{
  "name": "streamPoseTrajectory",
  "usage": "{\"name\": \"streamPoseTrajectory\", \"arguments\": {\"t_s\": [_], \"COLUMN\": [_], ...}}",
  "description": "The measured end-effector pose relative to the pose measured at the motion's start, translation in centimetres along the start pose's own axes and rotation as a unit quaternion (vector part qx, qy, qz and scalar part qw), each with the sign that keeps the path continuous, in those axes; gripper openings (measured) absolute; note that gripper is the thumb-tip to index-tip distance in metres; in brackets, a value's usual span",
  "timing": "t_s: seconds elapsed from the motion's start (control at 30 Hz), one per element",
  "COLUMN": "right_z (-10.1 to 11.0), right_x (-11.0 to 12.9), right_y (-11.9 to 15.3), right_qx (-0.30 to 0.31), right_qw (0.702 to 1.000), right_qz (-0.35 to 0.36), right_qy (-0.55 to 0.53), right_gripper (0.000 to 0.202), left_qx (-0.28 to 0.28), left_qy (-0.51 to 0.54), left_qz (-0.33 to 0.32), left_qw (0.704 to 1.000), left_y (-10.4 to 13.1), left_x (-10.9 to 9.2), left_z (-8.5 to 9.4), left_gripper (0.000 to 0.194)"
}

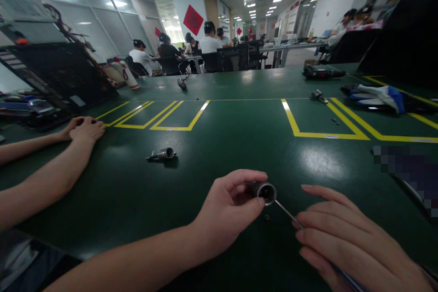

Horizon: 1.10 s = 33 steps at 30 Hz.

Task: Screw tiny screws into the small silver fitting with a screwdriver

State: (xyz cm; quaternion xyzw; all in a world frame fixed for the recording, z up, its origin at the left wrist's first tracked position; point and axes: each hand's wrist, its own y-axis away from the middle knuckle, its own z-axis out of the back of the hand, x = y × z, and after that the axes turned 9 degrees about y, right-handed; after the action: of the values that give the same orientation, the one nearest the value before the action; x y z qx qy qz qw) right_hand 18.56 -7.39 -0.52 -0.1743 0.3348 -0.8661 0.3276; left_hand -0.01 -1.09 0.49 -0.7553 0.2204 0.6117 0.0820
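Closest to me is my right hand (349, 237), fingers curled around a thin-shafted tool (288, 213) whose handle runs back beneath my palm. Its slim metal shaft slants up and leftward to the mouth of the hollow metal cylinder (273, 194) in my left hand (227, 205). I cannot tell whether the tip is inside the opening or only at the rim. I grip the cylinder between my left thumb and fingers, above the green tabletop (239, 146), with its open end turned toward me. On the table just below it sits 1 small dark nut-like piece (267, 217).

Farther left, a 2nd metal cylinder (166, 153) lies on its side, well apart from my hands. Beyond that, at the left edge, a co-worker's 2 hands (87, 128) rest together on the tabletop.

Yellow tape outlines (331, 136) mark the table ahead of me. At the right, a metal part (318, 96) lies near 1 tape line, with small dark pieces (335, 121) in front of it; white-and-blue gloves (379, 96) lie farther right. Across the room, several people in dark caps sit around tables.
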Motion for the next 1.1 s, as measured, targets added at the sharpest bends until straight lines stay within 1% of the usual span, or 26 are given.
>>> {"name": "streamPoseTrajectory", "arguments": {"t_s": [0.17, 0.37, 0.5, 0.63, 0.8, 0.87, 0.93, 1.03, 1.1], "right_z": [0.0, 0.0, 0.1, 0.0, -0.7, -0.8, -0.6, 0.0, 0.2], "right_x": [0.4, 0.6, 0.6, 0.9, 0.9, 0.9, 0.8, 0.7, 0.6], "right_y": [-0.5, -0.5, -0.9, -1.3, -0.7, -0.5, -0.7, -1.3, -1.7], "right_qx": [-0.009, -0.018, -0.019, -0.036, -0.048, -0.06, -0.052, -0.02, -0.018], "right_qw": [1.0, 1.0, 1.0, 0.999, 0.998, 0.998, 0.998, 0.999, 0.999], "right_qz": [0.004, 0.014, 0.021, 0.002, 0.021, 0.014, 0.011, 0.03, 0.033], "right_qy": [0.004, 0.008, 0.009, 0.01, 0.023, 0.028, 0.028, 0.027, 0.029], "right_gripper": [0.022, 0.018, 0.017, 0.016, 0.014, 0.016, 0.017, 0.014, 0.013], "left_qx": [-0.024, -0.053, -0.055, -0.055, -0.054, -0.057, -0.058, -0.058, -0.058], "left_qy": [-0.013, -0.032, -0.031, -0.03, -0.03, -0.029, -0.026, -0.018, -0.016], "left_qz": [-0.011, -0.02, -0.019, -0.027, -0.027, -0.026, -0.026, -0.027, -0.026], "left_qw": [1.0, 0.998, 0.998, 0.998, 0.998, 0.998, 0.998, 0.998, 0.998], "left_y": [-0.1, -0.4, -0.5, -0.4, -0.4, -0.4, -0.4, -0.6, -0.6], "left_x": [0.2, 0.6, 0.7, 0.8, 0.8, 0.8, 0.7, 0.7, 0.8], "left_z": [-0.2, -0.5, -0.6, -0.5, -0.5, -0.5, -0.5, -0.5, -0.5], "left_gripper": [0.025, 0.023, 0.023, 0.022, 0.023, 0.022, 0.022, 0.021, 0.021]}}
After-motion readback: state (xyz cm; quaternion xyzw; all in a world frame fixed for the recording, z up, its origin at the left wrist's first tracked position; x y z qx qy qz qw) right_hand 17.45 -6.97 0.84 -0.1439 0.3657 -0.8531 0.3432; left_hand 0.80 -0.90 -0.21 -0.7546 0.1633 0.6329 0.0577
